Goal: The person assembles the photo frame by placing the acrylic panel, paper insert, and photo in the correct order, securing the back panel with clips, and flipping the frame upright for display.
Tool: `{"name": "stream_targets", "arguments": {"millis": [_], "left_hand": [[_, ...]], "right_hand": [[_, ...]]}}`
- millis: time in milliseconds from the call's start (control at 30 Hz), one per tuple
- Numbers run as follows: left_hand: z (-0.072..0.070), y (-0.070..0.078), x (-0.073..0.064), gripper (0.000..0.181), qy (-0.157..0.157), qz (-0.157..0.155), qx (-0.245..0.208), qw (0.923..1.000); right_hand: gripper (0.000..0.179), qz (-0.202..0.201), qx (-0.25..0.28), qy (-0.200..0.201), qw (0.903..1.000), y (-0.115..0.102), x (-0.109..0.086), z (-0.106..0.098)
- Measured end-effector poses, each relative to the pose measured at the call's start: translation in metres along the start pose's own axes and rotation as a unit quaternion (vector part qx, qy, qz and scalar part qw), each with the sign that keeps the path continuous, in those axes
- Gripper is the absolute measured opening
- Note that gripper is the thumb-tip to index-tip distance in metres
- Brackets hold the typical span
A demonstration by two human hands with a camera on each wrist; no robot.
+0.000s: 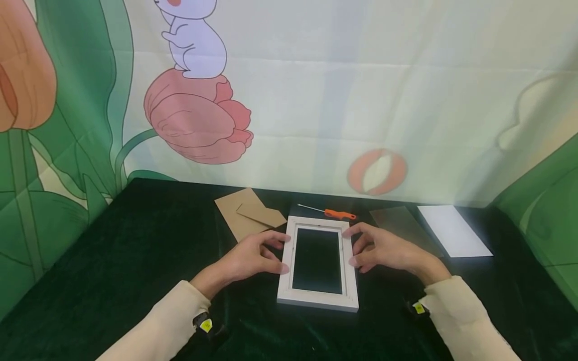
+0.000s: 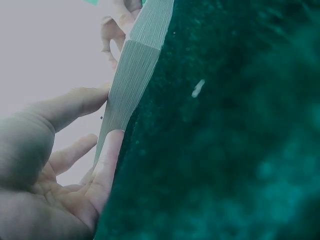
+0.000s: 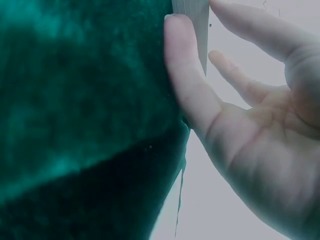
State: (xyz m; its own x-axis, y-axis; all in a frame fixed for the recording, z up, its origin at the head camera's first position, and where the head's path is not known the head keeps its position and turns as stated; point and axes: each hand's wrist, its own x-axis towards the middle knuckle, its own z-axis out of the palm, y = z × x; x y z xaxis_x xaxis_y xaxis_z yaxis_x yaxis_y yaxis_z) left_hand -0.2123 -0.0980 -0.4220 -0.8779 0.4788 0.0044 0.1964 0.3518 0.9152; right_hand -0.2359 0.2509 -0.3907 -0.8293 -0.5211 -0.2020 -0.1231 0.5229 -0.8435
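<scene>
A white picture frame (image 1: 318, 298) lies on the dark green cloth with its centre opening showing the cloth through it. My left hand (image 1: 253, 256) holds its left side bar, fingertip and thumb on the wood. On the opposite bar my right hand (image 1: 386, 249) holds it the same way. In the left wrist view the thumb touches the upper edge of the frame (image 2: 132, 75) and another finger rests along its outer side. The right wrist view shows a finger pressed to the outer side of the frame (image 3: 201, 30).
Behind the frame lies an orange-handled screwdriver (image 1: 340, 214). A brown backing board (image 1: 239, 220) with a stand flap (image 1: 262, 215) is at the back left. Toward the back right are a clear sheet (image 1: 404, 225) and a white sheet (image 1: 453, 230). A printed curtain (image 1: 289, 100) hangs behind.
</scene>
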Motion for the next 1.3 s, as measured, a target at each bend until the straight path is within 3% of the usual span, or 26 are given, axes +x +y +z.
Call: {"name": "stream_targets", "arguments": {"millis": [667, 1300], "left_hand": [[0.0, -0.003, 0.002, 0.065, -0.001, -0.003, -0.001, 1.0], [-0.001, -0.003, 0.002, 0.065, -0.004, 0.002, -0.001, 1.0]], "right_hand": [[0.062, -0.008, -0.013, 0.013, 0.9998, 0.002, -0.001, -0.004], [0.052, -0.038, -0.039, 0.065, 0.9964, 0.001, -0.006, -0.023]]}}
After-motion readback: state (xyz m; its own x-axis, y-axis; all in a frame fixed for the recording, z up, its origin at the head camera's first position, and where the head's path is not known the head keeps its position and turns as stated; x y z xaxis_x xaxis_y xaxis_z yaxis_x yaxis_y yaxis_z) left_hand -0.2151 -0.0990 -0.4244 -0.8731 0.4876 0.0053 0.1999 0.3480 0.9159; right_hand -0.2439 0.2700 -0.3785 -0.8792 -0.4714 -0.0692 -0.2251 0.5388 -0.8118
